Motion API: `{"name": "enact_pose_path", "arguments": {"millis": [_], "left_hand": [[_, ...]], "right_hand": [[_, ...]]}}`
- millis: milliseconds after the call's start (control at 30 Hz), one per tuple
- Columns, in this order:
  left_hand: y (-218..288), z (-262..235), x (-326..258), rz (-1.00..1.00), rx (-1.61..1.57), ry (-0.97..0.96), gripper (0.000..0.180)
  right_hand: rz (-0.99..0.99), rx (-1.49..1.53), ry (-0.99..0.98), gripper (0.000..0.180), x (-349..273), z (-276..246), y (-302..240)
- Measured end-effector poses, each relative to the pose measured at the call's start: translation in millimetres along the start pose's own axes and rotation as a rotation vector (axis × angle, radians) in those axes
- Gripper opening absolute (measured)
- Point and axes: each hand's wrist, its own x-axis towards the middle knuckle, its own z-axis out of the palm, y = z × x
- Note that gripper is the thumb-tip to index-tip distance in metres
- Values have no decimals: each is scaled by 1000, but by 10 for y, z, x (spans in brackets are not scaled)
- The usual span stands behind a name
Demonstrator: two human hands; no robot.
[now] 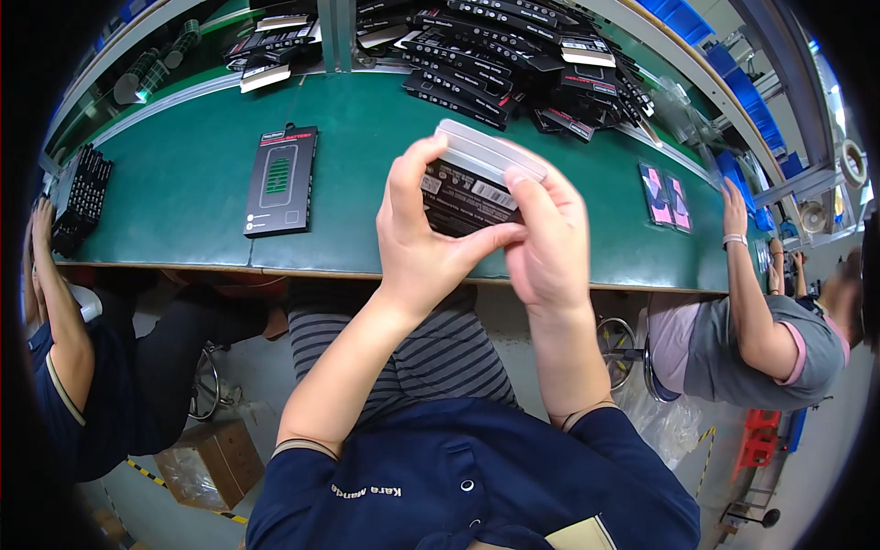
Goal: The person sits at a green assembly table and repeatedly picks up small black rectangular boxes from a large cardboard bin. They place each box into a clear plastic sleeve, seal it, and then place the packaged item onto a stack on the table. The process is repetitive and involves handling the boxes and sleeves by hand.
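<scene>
Above the green tabletop I hold a small black box point(465, 194) with a barcode and fine print on the side toward me. A pale, whitish strip like a tray or inner piece point(481, 148) runs along its upper edge; whether it is part of the box I cannot tell. My left hand point(410, 229) is closed on the box's left end, thumb below and fingers at the top. The right hand point(556, 240) grips the other end, its thumb over the pale strip's right end. Left of them, a flat black box with a green battery picture point(282, 181) lies on the table.
A big heap of black boxes point(513, 60) fills the table's back. More black boxes point(82, 197) stand stacked at the left end. Pink-and-dark packets point(665, 197) lie at right. Co-workers' arms point(747, 247) rest at both sides. A metal post point(336, 37) rises behind.
</scene>
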Motion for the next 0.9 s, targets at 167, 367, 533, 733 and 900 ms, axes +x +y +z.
{"name": "enact_pose_path", "arguments": {"millis": [167, 367, 533, 733, 900], "left_hand": [[190, -105, 141, -182, -450, -6, 47], [376, -204, 272, -337, -601, -66, 16], [392, -190, 228, -310, -545, -36, 17], [105, -288, 203, 81, -124, -107, 26], [361, -469, 327, -661, -307, 66, 52]], "right_hand": [[-368, -383, 72, 21, -54, 48, 155], [-591, -499, 47, 12, -76, -79, 280], [-374, -30, 114, 19, -132, 137, 266], [-718, -450, -16, 48, -77, -137, 616], [-867, -672, -102, 38, -52, -121, 571]]}}
